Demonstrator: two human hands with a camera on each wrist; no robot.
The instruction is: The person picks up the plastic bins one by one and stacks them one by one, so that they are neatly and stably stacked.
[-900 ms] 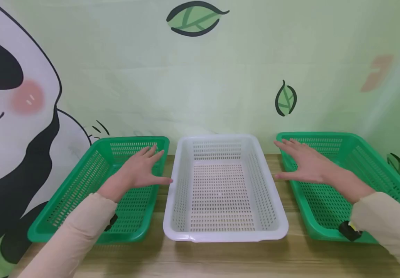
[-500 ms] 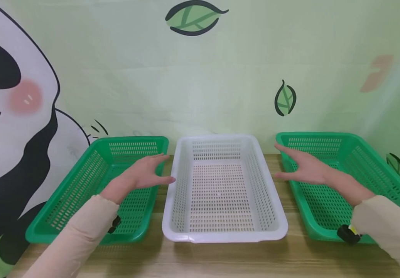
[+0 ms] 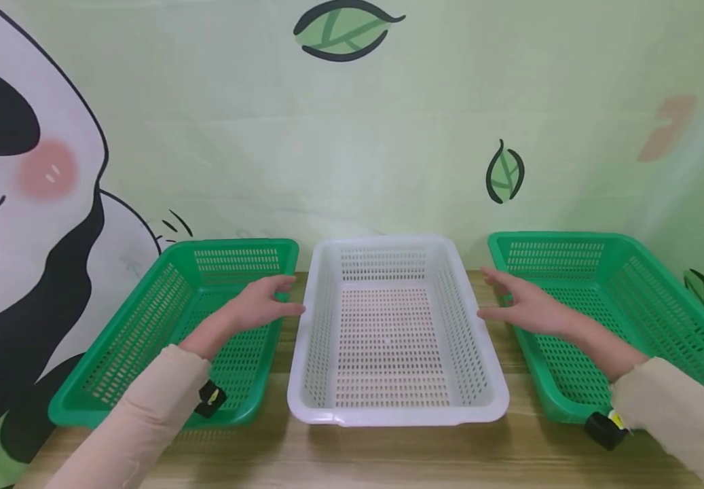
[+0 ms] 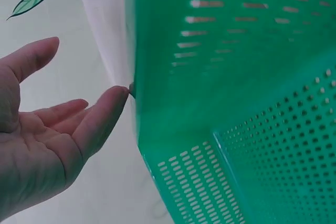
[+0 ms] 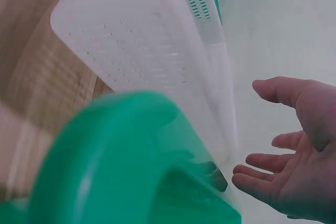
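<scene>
**A:** so where's this at? Nearest the camera, both sleeves come in over the wooden surface [image 3: 388,455], and the white basket [image 3: 388,333] sits dead centre on it with nothing inside.

**B:** yeah, nothing's lifted. The left hand [image 3: 260,309] is spread and relaxed, with one fingertip right at the white basket's left rim. In the left wrist view it looks like it's touching where the white basket meets the left green basket [image 3: 168,326], though that view is blurry, so I wouldn't swear to contact. The right hand [image 3: 525,305] is also spread and gripping nothing, hovering just beside the right rim, in the gap before the right green basket [image 3: 620,319].

**A:** so I'd call it the very start: hands flanking the basket, no hold taken, all the handling left to do.

**B:** agreed. Both green baskets hold nothing either. Behind them there's a pale green wall with a cartoon panda [image 3: 15,204] on the left and a couple of painted leaves [image 3: 342,30].
</scene>
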